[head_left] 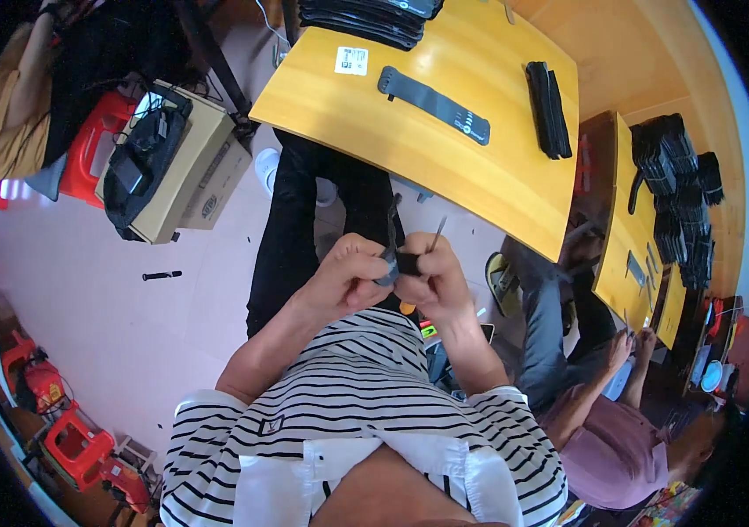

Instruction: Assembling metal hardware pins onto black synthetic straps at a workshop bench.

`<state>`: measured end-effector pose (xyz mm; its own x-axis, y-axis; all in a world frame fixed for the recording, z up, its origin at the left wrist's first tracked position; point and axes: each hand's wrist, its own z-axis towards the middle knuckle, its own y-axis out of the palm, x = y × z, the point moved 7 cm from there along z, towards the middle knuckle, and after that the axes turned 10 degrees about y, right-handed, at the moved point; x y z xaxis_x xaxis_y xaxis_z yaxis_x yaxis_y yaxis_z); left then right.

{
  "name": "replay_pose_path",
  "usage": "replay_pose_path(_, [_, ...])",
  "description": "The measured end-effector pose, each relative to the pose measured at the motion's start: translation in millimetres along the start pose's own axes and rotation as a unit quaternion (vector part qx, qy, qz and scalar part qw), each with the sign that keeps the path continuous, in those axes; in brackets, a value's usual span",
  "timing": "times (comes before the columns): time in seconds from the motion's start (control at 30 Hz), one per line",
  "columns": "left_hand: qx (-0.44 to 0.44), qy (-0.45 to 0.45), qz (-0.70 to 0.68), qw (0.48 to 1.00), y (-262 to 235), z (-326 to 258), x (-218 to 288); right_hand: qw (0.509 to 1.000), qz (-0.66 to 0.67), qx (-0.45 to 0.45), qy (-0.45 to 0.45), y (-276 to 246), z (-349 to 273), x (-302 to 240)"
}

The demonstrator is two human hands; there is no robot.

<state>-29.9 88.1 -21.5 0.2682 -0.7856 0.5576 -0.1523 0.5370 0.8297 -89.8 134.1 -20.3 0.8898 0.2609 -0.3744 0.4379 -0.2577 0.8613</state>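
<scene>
In front of my body, below the near edge of the yellow table (418, 162), both hands are closed on one black fabric strap (408, 264). My left hand (350, 274) pinches its grey-black end, and a narrow dark strip sticks up between the hands. The strap's other side is gripped by my right hand (437, 279), which also has a thin metal tool (439, 230) poking up past its fingers; the tool's kind is hidden. A dark grey strap (434, 107) with pale print lies flat on the table, a white label (351, 61) near its left end.
Stacked black straps (365, 25) sit at the table's far left, a black bundle (549, 110) at its right. Left of me, a cardboard box (203, 158) carries a black bag beside a red stool (97, 140). A co-worker (611, 435) sits right, at another table piled with straps (677, 193).
</scene>
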Motion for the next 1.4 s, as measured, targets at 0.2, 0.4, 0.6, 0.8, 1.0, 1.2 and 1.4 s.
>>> replay_pose_path(0.2, [0.074, -0.058, 0.341, 0.935, -17, -2, 18, 0.974, -0.197, 0.093, -0.060, -14, 0, -2])
replay_pose_path(0.4, [0.040, -0.143, 0.411, 0.899, -20, -3, 18, 0.940, -0.325, 0.074, -0.077, -15, -3, -5])
replay_pose_path(0.6, [0.031, -0.135, 0.298, 0.945, -21, -6, 5, 0.753, -0.597, 0.135, -0.243, 13, -13, -18])
replay_pose_path(0.8, [0.069, -0.132, 0.275, 0.950, -20, -6, -1, 0.797, -0.509, 0.236, -0.222, -3, -18, -18])
replay_pose_path(1.0, [0.035, -0.163, 0.218, 0.962, -10, -19, -10, 0.931, -0.038, 0.345, -0.113, -48, -39, -31])
replay_pose_path(1.2, [-0.054, -0.235, 0.200, 0.950, -18, -65, 7, 0.898, 0.087, 0.284, -0.324, -90, -132, -144])
replay_pose_path(1.4, [-0.135, -0.235, 0.210, 0.939, -15, -94, 32, 0.946, 0.059, 0.114, -0.298, -52, -127, -162])
